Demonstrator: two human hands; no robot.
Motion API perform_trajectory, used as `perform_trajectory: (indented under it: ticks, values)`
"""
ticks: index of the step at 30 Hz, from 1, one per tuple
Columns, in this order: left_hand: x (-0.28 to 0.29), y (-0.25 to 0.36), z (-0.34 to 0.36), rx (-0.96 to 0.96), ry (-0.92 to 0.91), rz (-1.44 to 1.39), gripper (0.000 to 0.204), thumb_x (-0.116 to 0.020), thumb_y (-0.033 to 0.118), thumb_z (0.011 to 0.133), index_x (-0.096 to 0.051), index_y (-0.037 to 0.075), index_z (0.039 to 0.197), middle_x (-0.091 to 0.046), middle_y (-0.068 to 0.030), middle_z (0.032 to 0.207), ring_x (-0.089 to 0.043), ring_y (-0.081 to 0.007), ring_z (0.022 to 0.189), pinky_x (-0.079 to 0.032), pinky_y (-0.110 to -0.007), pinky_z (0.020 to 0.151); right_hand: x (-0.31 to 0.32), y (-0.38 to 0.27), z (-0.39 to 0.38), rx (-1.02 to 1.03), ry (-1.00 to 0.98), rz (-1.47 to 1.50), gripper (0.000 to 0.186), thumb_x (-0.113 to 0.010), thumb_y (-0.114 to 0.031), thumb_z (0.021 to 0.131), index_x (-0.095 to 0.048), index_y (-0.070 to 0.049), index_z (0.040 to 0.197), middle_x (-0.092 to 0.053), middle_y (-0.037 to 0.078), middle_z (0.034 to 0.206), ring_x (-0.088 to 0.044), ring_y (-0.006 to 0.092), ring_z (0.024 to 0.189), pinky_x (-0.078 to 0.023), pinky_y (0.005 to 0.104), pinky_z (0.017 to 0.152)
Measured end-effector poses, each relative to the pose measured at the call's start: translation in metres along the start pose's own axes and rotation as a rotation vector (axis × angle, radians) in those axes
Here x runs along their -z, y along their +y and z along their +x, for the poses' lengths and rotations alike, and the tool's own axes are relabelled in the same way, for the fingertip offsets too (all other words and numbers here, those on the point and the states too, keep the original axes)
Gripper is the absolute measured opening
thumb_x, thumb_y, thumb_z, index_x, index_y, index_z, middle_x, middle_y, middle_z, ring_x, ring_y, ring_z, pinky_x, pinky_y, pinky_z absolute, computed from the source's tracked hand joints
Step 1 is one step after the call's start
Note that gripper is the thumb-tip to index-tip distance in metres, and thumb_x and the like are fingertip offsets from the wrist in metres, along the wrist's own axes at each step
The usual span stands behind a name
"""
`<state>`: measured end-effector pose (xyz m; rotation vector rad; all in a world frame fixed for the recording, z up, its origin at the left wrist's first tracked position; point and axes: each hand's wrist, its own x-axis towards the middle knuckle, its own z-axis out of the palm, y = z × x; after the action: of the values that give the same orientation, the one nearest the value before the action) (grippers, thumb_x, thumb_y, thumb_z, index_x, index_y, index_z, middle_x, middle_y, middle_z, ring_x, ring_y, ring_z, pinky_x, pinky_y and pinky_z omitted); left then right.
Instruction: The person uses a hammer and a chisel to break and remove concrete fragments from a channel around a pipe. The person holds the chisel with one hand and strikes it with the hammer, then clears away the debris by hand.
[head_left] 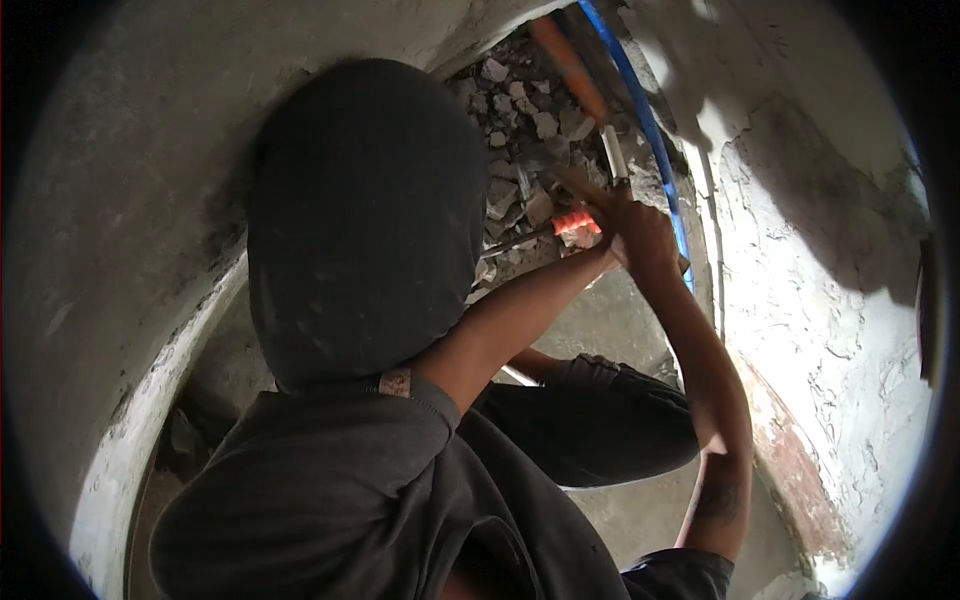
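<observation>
Wrapped tight around a brown wooden handle (585, 188), our right hand (650, 235) hangs above the edge of the rubble (545, 125). That handle slants up and leftward from our fist, its far end smeared by motion, so we cannot tell what tool it belongs to. Our left hand (612, 248) overlaps the right, mostly hidden; we cannot tell how its fingers are closed. Just beside them is a ribbed red grip (573, 222), with a thin metal rod (518, 243) running left from it across the debris.

Broken grey chunks and dust fill the trench-like strip ahead of us, while nearer our legs the floor (620, 310) is smooth grey. An orange pipe (570, 70) meets a short white pipe (613, 152) above our hands, and a blue pipe (640, 95) runs alongside the right wall (800, 300). Bright light rakes that rough, cracked plaster, broken by dark shadows, with a reddish patch low down. We crouch close to the left wall (120, 220), dull grey and stained.
</observation>
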<state>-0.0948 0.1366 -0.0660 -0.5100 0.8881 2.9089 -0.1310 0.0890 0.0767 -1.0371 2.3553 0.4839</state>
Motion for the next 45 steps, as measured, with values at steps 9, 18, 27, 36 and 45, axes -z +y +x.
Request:
perform_trajectory:
  ticks: [9,18,27,36,45]
  values:
    - [-0.029,-0.010,0.013,-0.027,0.021,0.066,0.013,-0.053,0.018,0.096,-0.050,0.012,0.106,-0.055,0.0007,0.099,-0.053,-0.0115,0.097,-0.045,-0.034,0.084,-0.029,0.051,0.011,-0.292,-0.050,-0.031,0.032,-0.051,-0.034,0.091,-0.059,-0.005,0.102,-0.069,0.018,0.078,-0.070,0.0347,0.076,-0.057,0.0454,0.069]
    - [-0.038,-0.005,-0.003,0.055,-0.013,0.083,0.018,-0.055,0.022,0.094,-0.050,0.010,0.107,-0.056,-0.0009,0.093,-0.055,-0.0140,0.089,-0.046,-0.034,0.078,-0.045,0.041,-0.011,-0.235,-0.082,-0.021,0.049,-0.056,-0.055,0.085,-0.065,-0.008,0.094,-0.069,0.015,0.080,-0.069,0.0327,0.080,-0.055,0.0457,0.069]
    - [-0.017,0.006,-0.011,0.056,0.039,0.105,0.024,-0.056,0.025,0.093,-0.049,0.009,0.108,-0.057,-0.0024,0.087,-0.057,-0.0166,0.082,-0.047,-0.035,0.072,-0.011,0.011,-0.006,-0.175,-0.005,0.006,0.049,-0.050,-0.050,0.092,-0.060,-0.003,0.089,-0.065,0.020,0.074,-0.068,0.0369,0.075,-0.056,0.0459,0.066]
    - [-0.012,0.009,-0.013,0.086,0.042,0.117,0.030,-0.058,0.029,0.092,-0.049,0.007,0.109,-0.058,-0.0040,0.081,-0.060,-0.0191,0.074,-0.048,-0.036,0.065,0.000,-0.025,-0.017,-0.047,0.151,0.033,0.050,-0.056,-0.053,0.087,-0.061,-0.003,0.088,-0.066,0.017,0.073,-0.067,0.0347,0.065,-0.056,0.0455,0.059]
    - [0.010,0.010,-0.005,0.083,0.102,0.171,0.035,-0.058,0.032,0.091,-0.049,0.005,0.111,-0.059,-0.0058,0.078,-0.061,-0.0212,0.069,-0.049,-0.037,0.061,0.008,-0.043,0.018,-0.180,-0.048,0.047,0.051,-0.053,-0.052,0.089,-0.062,-0.003,0.080,-0.065,0.017,0.070,-0.068,0.0335,0.072,-0.056,0.0448,0.064]
